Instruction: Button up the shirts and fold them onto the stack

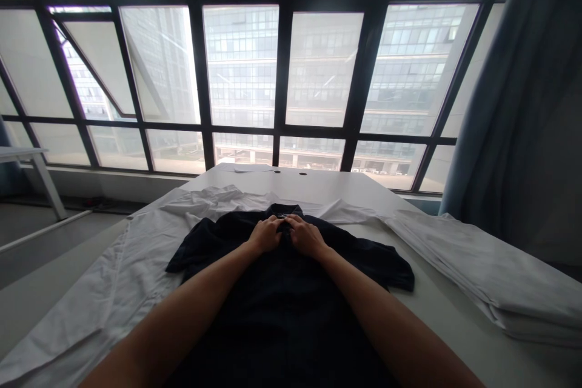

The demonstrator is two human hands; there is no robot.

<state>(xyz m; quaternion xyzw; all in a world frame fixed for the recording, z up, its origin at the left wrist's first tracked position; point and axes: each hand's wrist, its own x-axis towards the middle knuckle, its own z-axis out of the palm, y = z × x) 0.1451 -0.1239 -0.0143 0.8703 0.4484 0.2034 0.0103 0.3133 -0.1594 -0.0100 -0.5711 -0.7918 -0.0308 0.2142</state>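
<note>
A dark short-sleeved shirt (282, 303) lies spread out before me, its collar (285, 208) at the far end and a sleeve out to each side. Just below the collar, at the neck opening, my left hand (266, 234) has its fingers closed on the cloth. My right hand (305, 235) grips the opposite side of the same opening, its fingertips close to those of the left. Small details of the placket between the hands are too dark to make out.
Wrinkled white cloth (91, 291) lies left of the shirt, and folded white cloth (491, 273) is stacked on the right. Both rest on a white table (309, 180). Behind are large windows (240, 66), with a blue-grey curtain (495, 103) at right and another table (22, 151) far left.
</note>
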